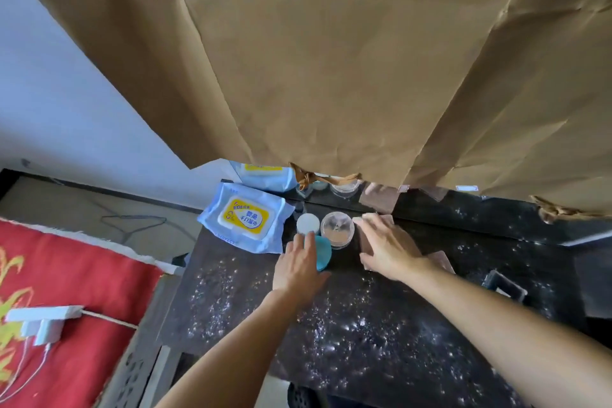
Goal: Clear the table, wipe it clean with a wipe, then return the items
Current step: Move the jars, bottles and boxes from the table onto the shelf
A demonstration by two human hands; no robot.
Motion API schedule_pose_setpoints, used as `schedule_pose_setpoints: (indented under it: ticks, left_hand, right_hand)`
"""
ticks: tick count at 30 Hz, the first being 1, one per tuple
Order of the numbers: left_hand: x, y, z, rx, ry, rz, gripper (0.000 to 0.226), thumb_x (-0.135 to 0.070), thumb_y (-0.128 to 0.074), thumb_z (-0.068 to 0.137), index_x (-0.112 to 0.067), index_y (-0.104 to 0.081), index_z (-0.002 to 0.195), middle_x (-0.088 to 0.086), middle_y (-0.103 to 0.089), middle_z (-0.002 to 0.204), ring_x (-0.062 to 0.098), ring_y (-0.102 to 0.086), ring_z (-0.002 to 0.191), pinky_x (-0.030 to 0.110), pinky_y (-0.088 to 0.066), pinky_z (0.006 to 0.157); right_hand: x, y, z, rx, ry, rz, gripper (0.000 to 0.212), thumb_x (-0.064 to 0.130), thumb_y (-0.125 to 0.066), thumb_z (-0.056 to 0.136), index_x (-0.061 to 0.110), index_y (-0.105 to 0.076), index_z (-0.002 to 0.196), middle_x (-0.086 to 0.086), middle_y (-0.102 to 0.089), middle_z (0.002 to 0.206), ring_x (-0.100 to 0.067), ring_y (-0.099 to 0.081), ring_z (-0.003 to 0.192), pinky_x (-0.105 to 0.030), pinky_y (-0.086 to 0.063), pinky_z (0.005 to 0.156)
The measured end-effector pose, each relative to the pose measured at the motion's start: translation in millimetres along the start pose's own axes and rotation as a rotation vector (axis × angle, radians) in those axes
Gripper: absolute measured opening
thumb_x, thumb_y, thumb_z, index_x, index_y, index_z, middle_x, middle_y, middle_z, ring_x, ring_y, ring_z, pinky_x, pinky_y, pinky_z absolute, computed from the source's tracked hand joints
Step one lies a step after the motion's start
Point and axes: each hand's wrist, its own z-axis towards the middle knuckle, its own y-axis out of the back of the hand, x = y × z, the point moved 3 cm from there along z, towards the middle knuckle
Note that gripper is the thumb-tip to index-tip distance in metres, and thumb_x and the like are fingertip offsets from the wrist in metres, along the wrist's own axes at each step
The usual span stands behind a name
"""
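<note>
The left hand (299,267) lies with fairly straight fingers over a teal rounded thing (324,253) just left of the frame's centre, its fingertips reaching the foot of a white-capped jar (308,223). The hand rests on the teal thing and does not clench it. The right hand (385,247) is spread flat, fingers straight and slightly apart, pressing down on a flat pinkish item (442,260). That item's long axis runs from upper left to lower right, and its lower right end shows past the wrist.

Between the two hands stands a clear jar (337,228) with a see-through lid, just beside the white-capped jar.

The pack of wipes (245,219) lies flat at the upper left corner of the black speckled table (364,325), left of the jars and apart from both hands. Its long axis runs left to right across the frame, dipping a little toward the right. Its yellow-and-white flap faces up, still closed. Behind it, at the back edge, a similar blue pack (265,175) shows; whether it is a second pack or a reflection cannot be told.

Creased brown paper (331,60) fills the upper frame. A small dark tray (505,285) sits on the table at the right. At lower left a red cloth (66,275) carries a white power strip (43,315).
</note>
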Motion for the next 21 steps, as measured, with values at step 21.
schedule_pose_setpoints:
  ticks: [21]
  left_hand:
    - [41.4,-3.9,-35.4,-0.09,-0.01,-0.27,0.068,-0.032,-0.075,0.06,-0.018,-0.042,0.118,-0.004,-0.054,0.112,0.021,-0.05,0.103,0.032,-0.043,0.078]
  right_hand:
    - [14.5,-19.3,30.8,-0.005,0.132,-0.025,0.069,0.04,-0.069,0.063,0.026,-0.038,0.123,-0.002,-0.052,0.107,-0.026,-0.053,0.099,-0.034,-0.042,0.084]
